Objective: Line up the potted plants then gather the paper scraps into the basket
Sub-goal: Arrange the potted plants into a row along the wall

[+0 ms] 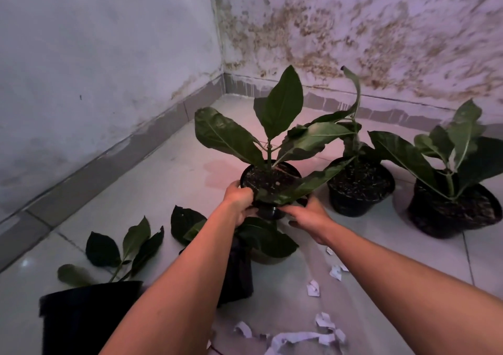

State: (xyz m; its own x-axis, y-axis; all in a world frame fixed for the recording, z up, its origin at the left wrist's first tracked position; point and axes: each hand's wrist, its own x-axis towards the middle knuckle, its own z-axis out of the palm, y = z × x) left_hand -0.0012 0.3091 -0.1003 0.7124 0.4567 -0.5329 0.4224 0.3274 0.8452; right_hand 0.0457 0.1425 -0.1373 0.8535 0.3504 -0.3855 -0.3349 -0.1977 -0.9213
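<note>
Both my hands hold a small black potted plant (pixel 268 180) with broad green leaves, tilted toward me above the floor. My left hand (pixel 239 199) grips the pot's left rim and my right hand (pixel 307 218) cups its lower right side. Two more potted plants stand to the right along the far wall, one (pixel 359 188) close by and one (pixel 454 213) further right. A plant in a black bag (pixel 239 270) sits under my left arm, and another black pot (pixel 87 316) is at the lower left. White paper scraps (pixel 302 337) lie on the tiles near me. No basket is in view.
Grey tiled floor (pixel 168 180) meets stained walls in a corner (pixel 223 82) straight ahead. More paper bits (pixel 336 271) lie between my right arm and the pots. Bare tiles run left of the held pot toward the left wall.
</note>
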